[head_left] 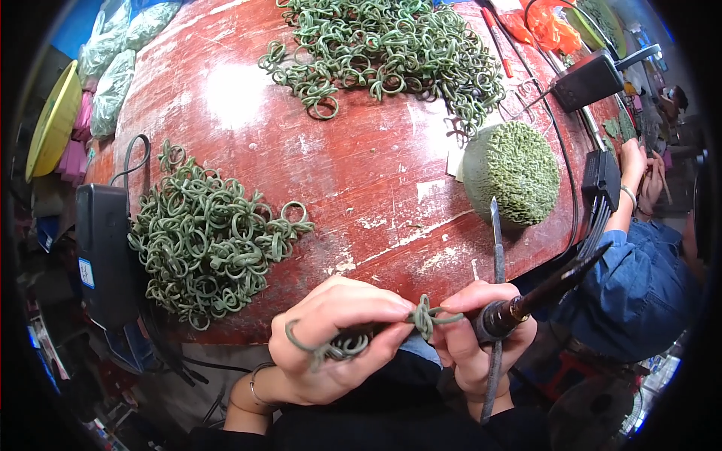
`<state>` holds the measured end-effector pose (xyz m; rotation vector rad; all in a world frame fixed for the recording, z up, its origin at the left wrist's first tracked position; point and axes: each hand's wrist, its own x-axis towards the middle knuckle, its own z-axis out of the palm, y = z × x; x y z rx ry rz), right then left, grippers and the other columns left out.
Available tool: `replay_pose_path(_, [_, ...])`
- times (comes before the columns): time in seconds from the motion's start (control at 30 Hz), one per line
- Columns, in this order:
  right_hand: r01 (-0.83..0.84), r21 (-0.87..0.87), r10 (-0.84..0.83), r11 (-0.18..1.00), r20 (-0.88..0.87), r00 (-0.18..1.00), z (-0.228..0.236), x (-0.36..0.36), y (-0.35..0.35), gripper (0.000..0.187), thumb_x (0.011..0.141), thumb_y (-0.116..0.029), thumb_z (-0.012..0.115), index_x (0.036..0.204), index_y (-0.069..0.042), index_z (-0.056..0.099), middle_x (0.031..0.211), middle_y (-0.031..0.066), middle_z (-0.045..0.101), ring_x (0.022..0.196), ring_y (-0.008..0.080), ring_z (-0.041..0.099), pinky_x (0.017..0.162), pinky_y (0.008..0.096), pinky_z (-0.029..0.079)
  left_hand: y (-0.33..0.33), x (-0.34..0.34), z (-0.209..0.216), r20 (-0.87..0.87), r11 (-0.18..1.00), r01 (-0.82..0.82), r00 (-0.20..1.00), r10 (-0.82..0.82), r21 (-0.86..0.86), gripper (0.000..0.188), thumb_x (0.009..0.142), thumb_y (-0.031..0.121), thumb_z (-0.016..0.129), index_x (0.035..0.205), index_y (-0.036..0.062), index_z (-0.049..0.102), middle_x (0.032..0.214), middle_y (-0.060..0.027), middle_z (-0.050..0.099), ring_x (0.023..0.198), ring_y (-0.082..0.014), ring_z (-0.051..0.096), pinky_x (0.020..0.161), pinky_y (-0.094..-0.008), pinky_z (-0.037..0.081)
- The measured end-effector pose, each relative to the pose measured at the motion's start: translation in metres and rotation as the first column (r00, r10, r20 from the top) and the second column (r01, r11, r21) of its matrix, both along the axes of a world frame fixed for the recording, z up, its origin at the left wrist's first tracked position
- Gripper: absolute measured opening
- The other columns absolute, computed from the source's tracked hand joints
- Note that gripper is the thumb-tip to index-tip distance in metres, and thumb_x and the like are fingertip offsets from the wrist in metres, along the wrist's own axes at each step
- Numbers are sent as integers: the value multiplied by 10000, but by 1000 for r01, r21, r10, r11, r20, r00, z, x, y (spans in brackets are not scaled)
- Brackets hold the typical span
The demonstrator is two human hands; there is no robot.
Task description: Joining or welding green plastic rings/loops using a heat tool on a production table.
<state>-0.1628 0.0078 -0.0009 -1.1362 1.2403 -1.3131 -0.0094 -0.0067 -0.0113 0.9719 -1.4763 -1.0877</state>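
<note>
My left hand [331, 338] pinches a cluster of green wax rings [353, 342] at the near edge of the red table [338, 158]; one ring loops round a finger. My right hand [470, 331] touches the same cluster at a small knot of rings [425, 316] between the thumbs. It also grips a dark soldering-type iron [538, 293], whose tip points up to the right, and a thin metal blade tool [496, 248] that sticks up between the fingers and hangs down below the hand.
A pile of green rings [210, 240] lies at the left, a bigger pile [391, 49] at the back. A green domed sponge-like block [515, 173] sits right of centre. Black boxes [105, 255] [590, 79] with cables flank the table. Another person in a blue sleeve [639, 278] works at the right.
</note>
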Motion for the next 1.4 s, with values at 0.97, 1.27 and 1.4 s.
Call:
replay_pose_path(0.97, [-88,294,103,952,-38,994,17,-1,-3,113,772,-25,605,868,26,574,708,69,617,584,68,568,502,171,443,-2,9,6,-165,962,20,986,26,272,309,660,-21,683,953,-17,587,789,-97,588,709,-155,577,628,-251,453])
replay_pose_path(1.27, [-61,136,98,989,-291,952,10,2,-4,149,736,-12,639,858,29,564,764,91,610,654,121,604,580,219,474,-2,9,4,-217,895,102,976,-6,434,319,685,-3,660,994,-7,583,808,-96,598,717,-138,576,639,-233,447])
replay_pose_path(1.4, [-121,-25,101,992,-399,911,5,3,-11,185,721,-8,652,873,36,557,758,90,609,660,120,596,587,224,467,-6,9,3,-113,948,114,990,-83,299,276,662,7,674,920,-45,591,859,-136,607,742,-159,581,676,-258,455])
